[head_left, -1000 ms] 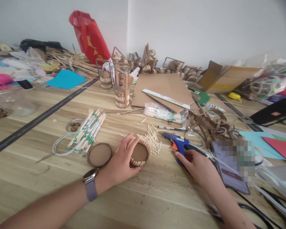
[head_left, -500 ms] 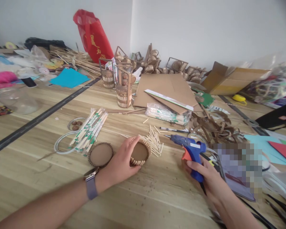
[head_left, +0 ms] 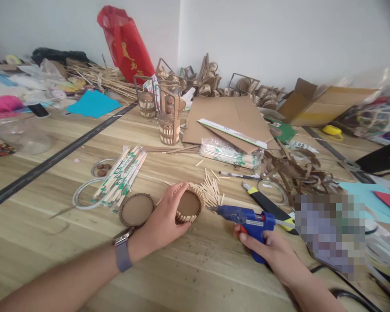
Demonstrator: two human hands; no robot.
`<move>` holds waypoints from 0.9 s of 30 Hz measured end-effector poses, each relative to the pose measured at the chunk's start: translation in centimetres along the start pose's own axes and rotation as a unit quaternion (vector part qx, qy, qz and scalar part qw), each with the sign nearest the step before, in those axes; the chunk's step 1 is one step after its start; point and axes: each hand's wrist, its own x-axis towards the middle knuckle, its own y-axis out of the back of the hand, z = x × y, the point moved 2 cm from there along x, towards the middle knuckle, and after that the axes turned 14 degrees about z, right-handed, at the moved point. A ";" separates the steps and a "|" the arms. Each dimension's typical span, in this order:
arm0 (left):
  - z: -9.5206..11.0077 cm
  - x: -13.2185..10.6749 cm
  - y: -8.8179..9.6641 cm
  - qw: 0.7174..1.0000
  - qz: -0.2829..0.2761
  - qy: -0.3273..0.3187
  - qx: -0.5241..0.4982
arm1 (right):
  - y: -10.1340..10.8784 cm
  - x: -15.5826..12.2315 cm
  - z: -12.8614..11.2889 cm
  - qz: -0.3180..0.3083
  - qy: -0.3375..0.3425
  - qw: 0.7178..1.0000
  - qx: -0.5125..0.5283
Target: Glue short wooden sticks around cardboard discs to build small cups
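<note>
Head view: on the wooden table (head_left: pixel 149 277), our left hand (head_left: pixel 164 216) clasps the round brown cardboard-and-stick cup (head_left: pixel 190 204), likely light, crushable: hold its wall. Right hand (head_left: pixel 274 255) clamps the blue plastic glue gun (head_left: pixel 243 219).

The round container (head_left: pixel 190 204) sits on the worktop (head_left: pixel 169 277), open side up, with a flat brown base and a low wall of short pale sticks set side by side; the left hand (head_left: pixel 164 221) grips it from nine o'clock. Between three and four o'clock of it, the blue glue gun (head_left: pixel 247 219), with an orange-red trigger, is held in the right hand (head_left: pixel 273 251), handle towards six, metal nozzle towards nine or ten, near the container.
</note>
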 end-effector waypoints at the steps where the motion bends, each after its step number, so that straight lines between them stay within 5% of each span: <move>1: 0.0 0.0 0.0 1.000 0.000 0.001 0.000 | 0.0 0.0 -0.1 0.003 0.021 0.999 -0.024; 9: 0.0 -0.1 0.0 1.000 0.001 0.003 0.000 | -1.1 -0.2 -0.8 -0.071 0.187 0.963 -0.181; 19: 0.0 -0.1 -0.1 1.000 0.002 0.000 0.003 | -1.9 -0.5 -0.7 -0.046 0.244 0.947 -0.204; 27: 0.0 0.0 -0.2 1.000 0.004 -0.001 0.002 | -2.0 -0.4 0.3 -0.018 0.220 0.951 -0.218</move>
